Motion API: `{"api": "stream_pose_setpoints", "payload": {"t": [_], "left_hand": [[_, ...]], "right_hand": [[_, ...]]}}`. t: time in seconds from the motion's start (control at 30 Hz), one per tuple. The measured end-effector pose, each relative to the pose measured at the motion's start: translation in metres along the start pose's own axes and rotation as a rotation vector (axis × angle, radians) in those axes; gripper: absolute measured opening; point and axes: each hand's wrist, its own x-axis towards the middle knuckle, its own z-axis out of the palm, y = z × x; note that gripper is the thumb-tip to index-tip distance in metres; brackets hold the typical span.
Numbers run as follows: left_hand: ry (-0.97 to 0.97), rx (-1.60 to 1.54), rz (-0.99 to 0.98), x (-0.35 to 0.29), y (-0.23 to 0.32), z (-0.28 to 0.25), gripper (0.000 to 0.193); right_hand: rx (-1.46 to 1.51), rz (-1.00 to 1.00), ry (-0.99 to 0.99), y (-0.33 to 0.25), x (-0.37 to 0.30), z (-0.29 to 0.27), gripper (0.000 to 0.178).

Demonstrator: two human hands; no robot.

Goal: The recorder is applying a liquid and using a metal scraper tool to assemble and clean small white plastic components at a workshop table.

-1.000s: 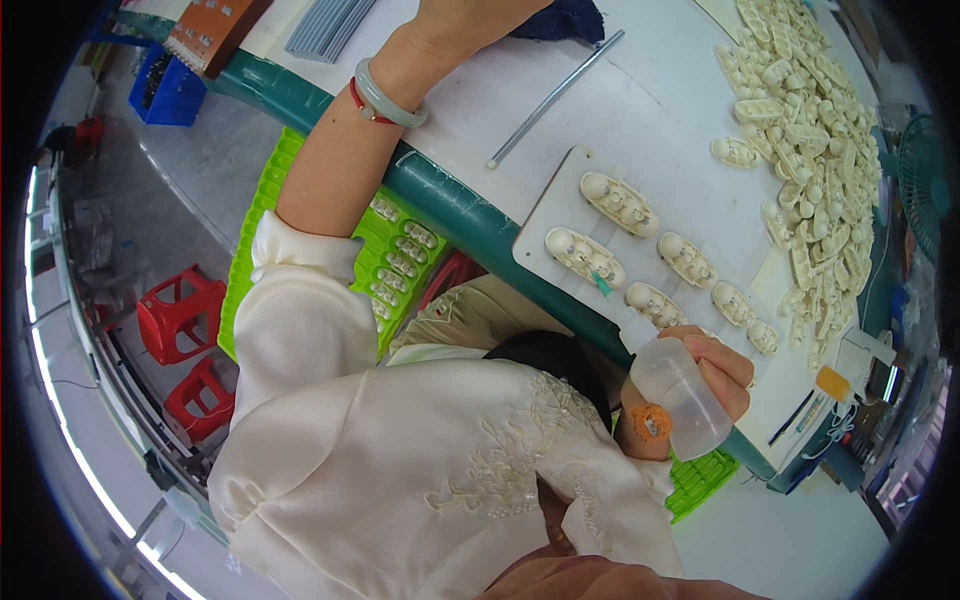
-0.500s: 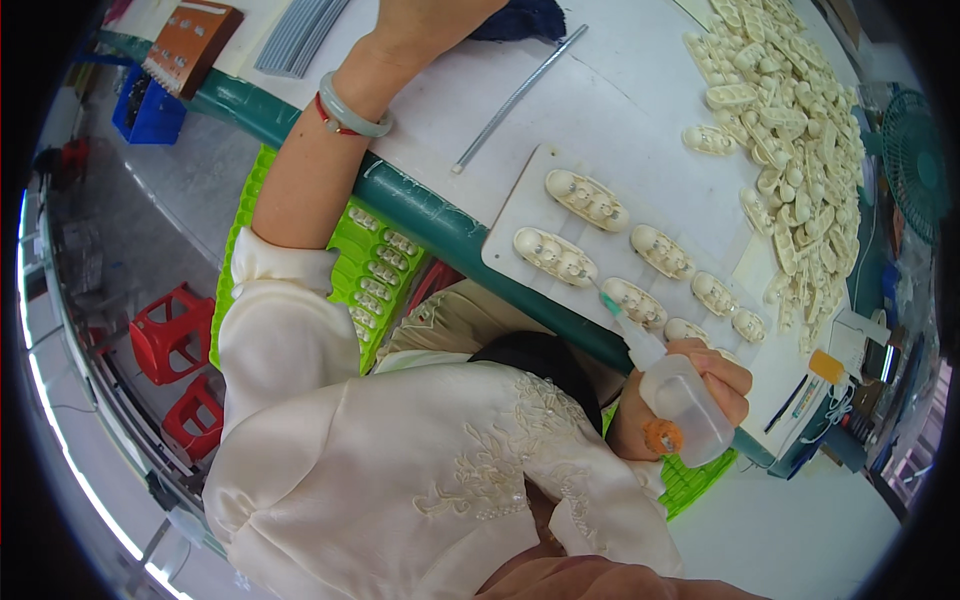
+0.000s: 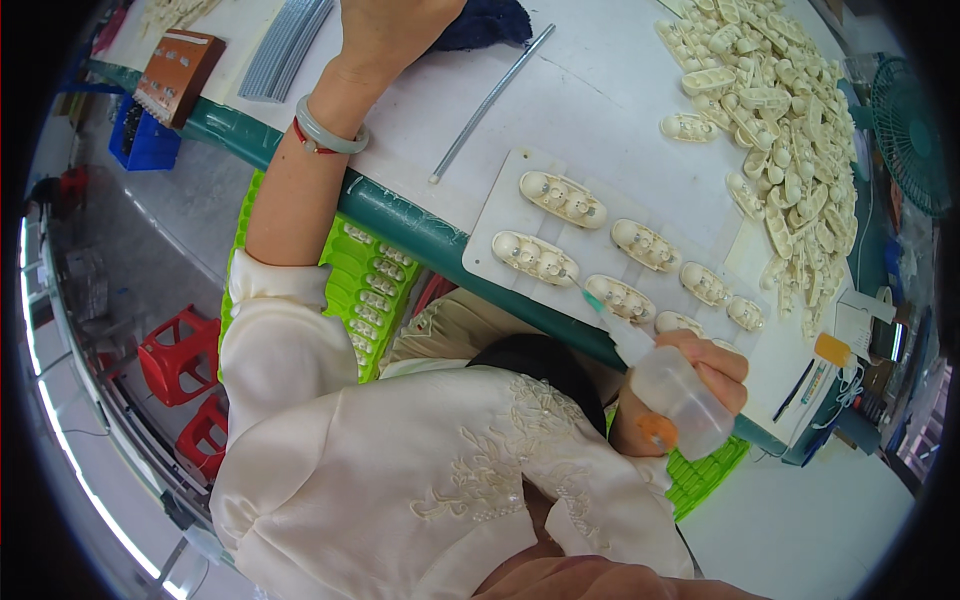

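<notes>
My right hand (image 3: 715,370) is wrapped around a translucent squeeze bottle (image 3: 690,400) with an orange plug and a green-based needle tip. The needle reaches the right end of a cream, pea-pod-shaped plastic piece (image 3: 535,258); whether it touches cannot be told. That piece lies with several similar ones, round balls set in them, on a white board (image 3: 490,240) at the table's near edge. My left hand (image 3: 395,30) is at the top edge, beside a dark blue cloth (image 3: 485,22). Its fingers are cut off by the picture's edge.
A heap of cream plastic pieces (image 3: 785,130) covers the right side of the table. Nearer the middle lies a thin grey rod (image 3: 492,103), with a bundle of grey rods (image 3: 285,50) further left. Green trays (image 3: 340,290) holding pieces sit below the table edge. Red stools (image 3: 178,355) stand left.
The whole view has shifted slightly, so the table things appear further left. My right hand still holds the bottle with its needle at the same piece. My left hand stays near the cloth.
</notes>
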Motion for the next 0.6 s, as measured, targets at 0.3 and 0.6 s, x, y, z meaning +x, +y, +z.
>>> {"api": "stream_pose_setpoints", "payload": {"t": [0.3, 0.6], "left_hand": [[0.006, -0.012, -0.052, -0.001, -0.005, 0.001, 0.004], [-0.022, -0.01, -0.119, -0.002, -0.007, 0.004, 0.007]], "right_hand": [[-0.152, -0.162, 0.087, -0.003, -0.001, -0.042, 0.026], [-0.25, -0.081, 0.126, 0.001, -0.003, -0.029, 0.026]]}}
